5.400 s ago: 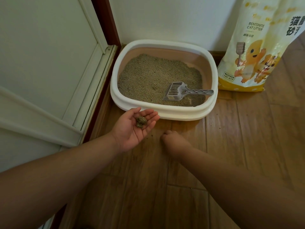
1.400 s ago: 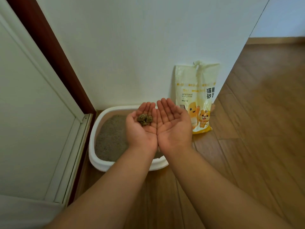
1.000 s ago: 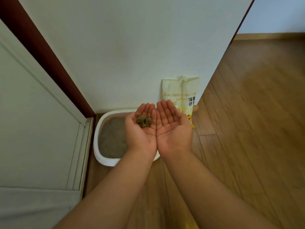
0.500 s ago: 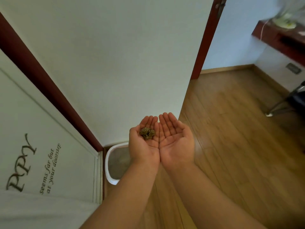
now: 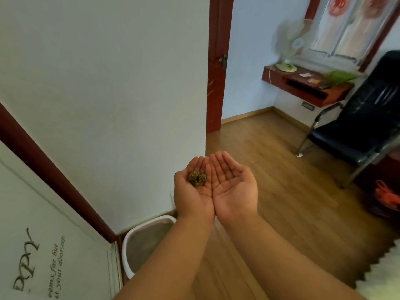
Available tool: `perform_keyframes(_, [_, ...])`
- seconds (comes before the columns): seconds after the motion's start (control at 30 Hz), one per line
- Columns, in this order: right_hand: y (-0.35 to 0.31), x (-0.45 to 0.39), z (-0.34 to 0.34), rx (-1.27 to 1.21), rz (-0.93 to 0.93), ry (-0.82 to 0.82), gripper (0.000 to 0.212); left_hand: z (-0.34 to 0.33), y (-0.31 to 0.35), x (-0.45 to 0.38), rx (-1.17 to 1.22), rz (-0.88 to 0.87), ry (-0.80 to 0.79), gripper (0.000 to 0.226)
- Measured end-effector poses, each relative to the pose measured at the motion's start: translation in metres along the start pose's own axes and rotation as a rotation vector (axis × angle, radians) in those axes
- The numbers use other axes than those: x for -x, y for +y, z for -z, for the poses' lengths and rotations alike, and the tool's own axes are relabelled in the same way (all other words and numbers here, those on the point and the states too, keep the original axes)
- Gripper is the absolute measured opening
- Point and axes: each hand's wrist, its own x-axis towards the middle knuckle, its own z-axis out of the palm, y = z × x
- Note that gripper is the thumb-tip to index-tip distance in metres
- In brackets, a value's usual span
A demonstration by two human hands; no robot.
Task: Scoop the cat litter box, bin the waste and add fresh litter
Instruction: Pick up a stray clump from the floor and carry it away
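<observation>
Both hands are held palm up, side by side, edges touching, in front of me. A dark greenish-brown clump of waste (image 5: 197, 178) lies on the fingers of my left hand (image 5: 193, 192). My right hand (image 5: 232, 187) is flat and carries nothing. Below my left forearm, against the wall, part of the white litter box (image 5: 138, 241) shows with grey litter inside. The scoop and the litter bag are out of view.
A white wall (image 5: 121, 94) stands left of my hands, ending at a dark red door frame (image 5: 216, 68). Wooden floor (image 5: 292, 202) stretches to the right. A black chair (image 5: 363, 126), a red wall shelf (image 5: 303, 85) with a fan, an orange bag (image 5: 387, 197) and a white rug edge (image 5: 381, 271) lie farther right.
I have risen from the floor, and my view has lifted and turned right. The right hand joined the left, palm up. The litter box dropped low in view and the litter bag left it.
</observation>
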Motion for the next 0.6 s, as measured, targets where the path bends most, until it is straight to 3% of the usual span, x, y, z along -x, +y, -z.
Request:
perform_keyframes(0.37, [-0.032, 0.041, 0.024, -0.158, 0.319, 0.186, 0.037, -0.009, -0.041, 0.022, -0.169, 0.334, -0.111, 0.033])
perform_keyframes(0.6, [-0.083, 0.066, 0.048, -0.229, 0.526, 0.286, 0.036, -0.030, -0.102, 0.040, -0.272, 0.569, -0.187, 0.032])
